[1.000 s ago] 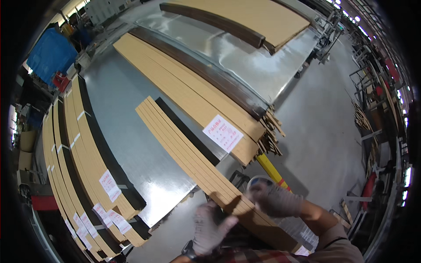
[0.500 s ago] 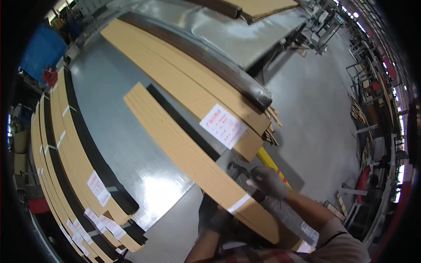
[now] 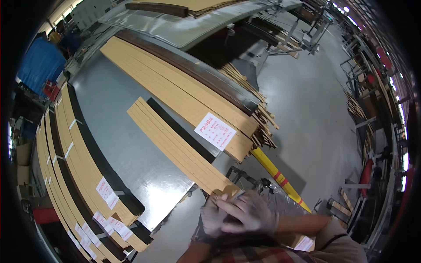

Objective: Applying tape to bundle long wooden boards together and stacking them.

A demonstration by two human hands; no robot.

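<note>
A bundle of long tan boards (image 3: 175, 153) runs diagonally from the worktable toward me. At its near end, my gloved left hand (image 3: 213, 218) and gloved right hand (image 3: 253, 213) meet on top. A white strap (image 3: 238, 194) lies across the bundle there, partly under my fingers. My right hand is closed on the strap. Fingers of my left hand are curled shut right beside it, and what they grip is hidden. Along the bundle's far side lies a black strip (image 3: 182, 127). Behind it are longer tan boards (image 3: 175, 85) bearing a white label with red print (image 3: 215, 131).
Several strapped board bundles (image 3: 81, 151) with labels line the left side of the grey table (image 3: 103, 94). A dark brown beam (image 3: 188, 68) lies behind the far boards. To the right, a yellow bar (image 3: 280, 179) slants over the floor near loose wooden strips (image 3: 263, 125).
My hands have come together at the bundle's near end; before, they were apart on either side of it. The view has shifted, showing more of the yellow bar.
</note>
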